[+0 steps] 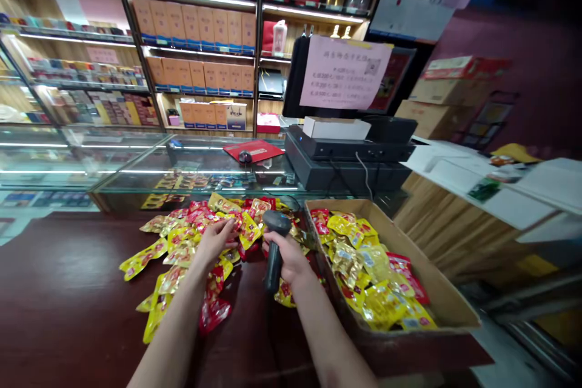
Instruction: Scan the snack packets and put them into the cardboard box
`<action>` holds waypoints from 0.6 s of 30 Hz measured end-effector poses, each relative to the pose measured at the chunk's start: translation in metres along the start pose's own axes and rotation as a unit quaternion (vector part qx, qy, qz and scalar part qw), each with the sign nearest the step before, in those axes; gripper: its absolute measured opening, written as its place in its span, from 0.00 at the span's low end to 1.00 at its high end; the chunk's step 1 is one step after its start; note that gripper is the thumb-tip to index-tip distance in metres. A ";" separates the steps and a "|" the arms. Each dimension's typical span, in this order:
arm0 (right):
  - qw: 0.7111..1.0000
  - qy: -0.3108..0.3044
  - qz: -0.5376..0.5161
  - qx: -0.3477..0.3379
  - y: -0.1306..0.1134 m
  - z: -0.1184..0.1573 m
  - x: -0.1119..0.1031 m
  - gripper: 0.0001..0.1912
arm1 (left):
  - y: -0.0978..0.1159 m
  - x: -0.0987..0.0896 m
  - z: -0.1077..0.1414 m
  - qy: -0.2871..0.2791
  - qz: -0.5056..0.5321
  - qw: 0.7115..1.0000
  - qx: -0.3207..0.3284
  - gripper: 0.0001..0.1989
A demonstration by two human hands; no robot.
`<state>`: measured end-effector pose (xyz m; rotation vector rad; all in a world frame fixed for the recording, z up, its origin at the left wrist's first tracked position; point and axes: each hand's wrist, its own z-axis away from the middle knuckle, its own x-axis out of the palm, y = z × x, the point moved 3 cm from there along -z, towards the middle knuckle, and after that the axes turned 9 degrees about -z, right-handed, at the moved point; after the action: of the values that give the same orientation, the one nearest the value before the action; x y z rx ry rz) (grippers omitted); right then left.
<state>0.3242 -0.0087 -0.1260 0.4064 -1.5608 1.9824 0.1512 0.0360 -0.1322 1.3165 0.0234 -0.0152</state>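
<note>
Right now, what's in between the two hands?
In the head view, shiny yellow and red snack packets lie between the left hand and the right hand, which grips a scanner.

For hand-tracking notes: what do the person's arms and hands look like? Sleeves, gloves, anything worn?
The left forearm and right forearm are bare, with no sleeves in frame. The left hand and right hand are ungloved. Neither wrist shows a watch, bracelet or tape. Rings can't be told from this view.
</note>
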 end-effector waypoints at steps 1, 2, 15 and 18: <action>1.000 0.001 0.008 -0.003 0.003 -0.004 0.001 0.12 | -0.002 0.001 0.001 0.000 0.007 1.000 -0.007 0.18; 1.000 0.001 0.013 0.000 0.006 -0.008 0.003 0.13 | -0.004 0.003 0.001 -0.001 0.012 1.000 -0.013 0.17; 1.000 -0.011 -0.005 -0.003 0.024 -0.020 0.015 0.14 | -0.012 0.016 0.003 -0.015 0.066 0.998 0.008 0.19; 0.998 -0.029 0.027 -0.039 0.024 -0.011 0.015 0.14 | -0.011 0.021 0.015 -0.026 0.039 0.999 0.026 0.19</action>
<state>0.2994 0.0021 -0.1390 0.3973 -1.6973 1.9583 0.1719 0.0189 -0.1391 1.3686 -0.0725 0.0174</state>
